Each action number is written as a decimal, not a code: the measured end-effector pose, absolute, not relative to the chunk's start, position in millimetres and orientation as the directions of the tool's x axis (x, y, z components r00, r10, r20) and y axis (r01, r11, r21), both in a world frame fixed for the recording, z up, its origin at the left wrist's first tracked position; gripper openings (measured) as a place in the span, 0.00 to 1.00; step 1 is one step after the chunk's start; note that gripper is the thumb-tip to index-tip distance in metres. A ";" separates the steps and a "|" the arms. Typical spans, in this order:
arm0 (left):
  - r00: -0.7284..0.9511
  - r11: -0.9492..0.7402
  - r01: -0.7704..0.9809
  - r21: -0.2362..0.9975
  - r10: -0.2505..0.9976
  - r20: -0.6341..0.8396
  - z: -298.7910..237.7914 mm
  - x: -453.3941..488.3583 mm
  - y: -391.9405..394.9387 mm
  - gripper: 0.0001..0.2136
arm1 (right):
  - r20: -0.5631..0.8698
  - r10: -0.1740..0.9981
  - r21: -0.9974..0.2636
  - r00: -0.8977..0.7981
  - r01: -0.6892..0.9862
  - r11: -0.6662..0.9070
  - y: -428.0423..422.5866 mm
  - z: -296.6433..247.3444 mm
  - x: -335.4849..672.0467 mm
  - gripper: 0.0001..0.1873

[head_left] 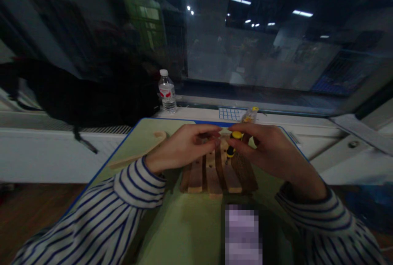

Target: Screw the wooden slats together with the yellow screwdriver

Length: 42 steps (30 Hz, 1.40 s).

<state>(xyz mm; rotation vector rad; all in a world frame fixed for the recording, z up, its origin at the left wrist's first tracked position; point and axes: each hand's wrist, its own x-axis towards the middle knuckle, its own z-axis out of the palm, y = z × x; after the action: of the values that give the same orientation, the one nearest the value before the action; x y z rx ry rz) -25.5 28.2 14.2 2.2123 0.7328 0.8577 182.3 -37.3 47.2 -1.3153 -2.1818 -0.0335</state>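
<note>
My right hand [267,146] grips a short screwdriver [231,150] with a yellow-and-black handle, its tip pointing down at a pale wooden slat [233,184]. Several such slats lie side by side over a darker brown wooden piece [250,175], and small dark holes show in them. Above the left slats, my left hand [181,146] has its thumb and fingers brought together. Whatever lies between those fingertips is too small to make out. Both hands face each other, fingertips close but apart.
Beneath the work is a pale green table [172,224] with a blue edge. A curved wooden strip [135,159] lies at its left. On the sill behind stand a water bottle [167,93] and a small clear bag [249,115]. A blurred-out rectangle [244,234] lies in front.
</note>
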 end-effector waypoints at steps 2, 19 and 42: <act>0.542 -0.645 0.339 0.685 0.729 0.418 16.9 -30.7 33.9 0.14 | 0.494 0.803 -0.264 -0.333 0.822 0.504 -37.1 47.2 182.6 0.14; 0.639 -0.722 0.451 0.524 0.671 0.375 -8.4 -30.2 58.2 0.14 | 0.495 0.795 -0.260 -0.350 0.813 0.520 -37.3 46.1 184.1 0.14; 0.560 -0.808 0.481 0.340 0.582 0.590 -4.0 -21.5 42.3 0.10 | 0.514 0.773 -0.244 -0.372 0.801 0.547 -36.0 46.8 184.8 0.12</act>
<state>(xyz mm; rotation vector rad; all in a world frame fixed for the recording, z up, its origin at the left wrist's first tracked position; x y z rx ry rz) -21.5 42.3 -4.0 2.6484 0.9086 1.0804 184.8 -36.0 46.8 -1.2636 -2.2005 -0.0625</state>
